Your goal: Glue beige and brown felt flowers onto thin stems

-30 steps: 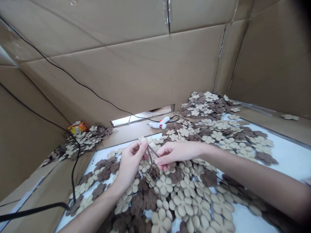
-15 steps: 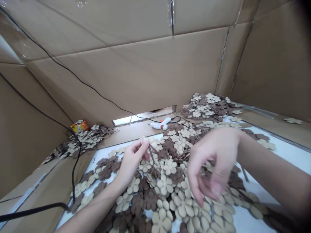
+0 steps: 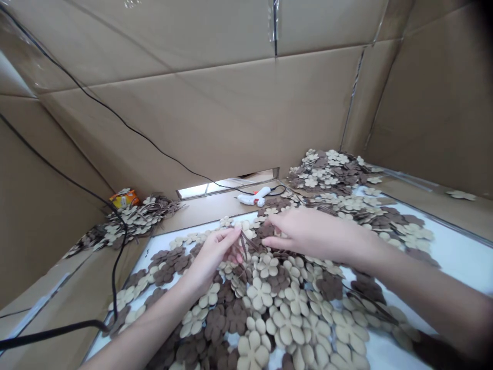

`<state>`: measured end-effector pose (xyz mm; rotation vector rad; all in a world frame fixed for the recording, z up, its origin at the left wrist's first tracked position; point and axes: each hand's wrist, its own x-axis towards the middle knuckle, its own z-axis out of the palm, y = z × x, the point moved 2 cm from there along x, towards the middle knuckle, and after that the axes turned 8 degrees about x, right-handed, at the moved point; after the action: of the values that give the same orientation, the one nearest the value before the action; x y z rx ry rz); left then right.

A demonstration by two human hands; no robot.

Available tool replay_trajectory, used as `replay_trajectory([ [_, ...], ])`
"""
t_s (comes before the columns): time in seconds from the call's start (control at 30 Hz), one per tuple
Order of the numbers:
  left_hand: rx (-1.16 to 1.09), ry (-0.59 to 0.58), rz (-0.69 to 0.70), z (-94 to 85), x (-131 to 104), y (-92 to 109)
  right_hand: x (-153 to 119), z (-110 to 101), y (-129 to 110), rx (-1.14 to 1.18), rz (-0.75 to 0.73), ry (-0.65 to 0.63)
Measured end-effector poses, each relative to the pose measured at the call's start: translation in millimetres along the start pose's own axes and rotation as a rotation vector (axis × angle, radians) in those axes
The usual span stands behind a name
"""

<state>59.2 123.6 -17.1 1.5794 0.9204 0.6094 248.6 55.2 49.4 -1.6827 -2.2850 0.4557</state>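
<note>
My left hand is closed in a pinch on a thin brown ribbon, whose ends hang past the fingertips. Whether a pale flower is pinched with it, I cannot tell. Just to the right, my right hand hovers low over the pile, thumb and fingers apart, with nothing visible between them. Below both hands lie many loose fabric flowers, cream ones and dark brown ones, overlapping each other. The right fingertips are close to a brown flower, but contact cannot be made out.
A white glue gun lies behind the hands, its black cable running up left. More flowers are heaped at the back right and back left, beside an orange packet. Cardboard walls enclose the white board.
My right hand has swung left and away from me, from above the front flowers to beside my left hand, and its fingers have spread. The left hand keeps its pinch on the ribbon.
</note>
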Motion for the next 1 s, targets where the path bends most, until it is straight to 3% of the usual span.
replay_trajectory([
  [0.03,0.0,0.001,0.002,0.8,-1,1,5,8,-1,0.039,-0.006,0.069],
  [0.2,0.006,-0.011,-0.012,4.2,-3,3,24,44,-4,0.336,-0.02,0.103],
  [0.37,0.01,-0.012,-0.019,3.0,-3,2,34,62,2,0.463,-0.053,0.151],
  [0.6,0.0,0.018,-0.019,0.4,-1,1,36,63,5,0.531,-0.099,0.146],
  [0.77,0.024,0.043,0.006,0.4,-1,4,37,64,4,0.624,-0.047,0.088],
  [1.0,0.108,0.151,0.126,-2.2,3,4,35,63,4,0.724,-0.019,0.022],
])
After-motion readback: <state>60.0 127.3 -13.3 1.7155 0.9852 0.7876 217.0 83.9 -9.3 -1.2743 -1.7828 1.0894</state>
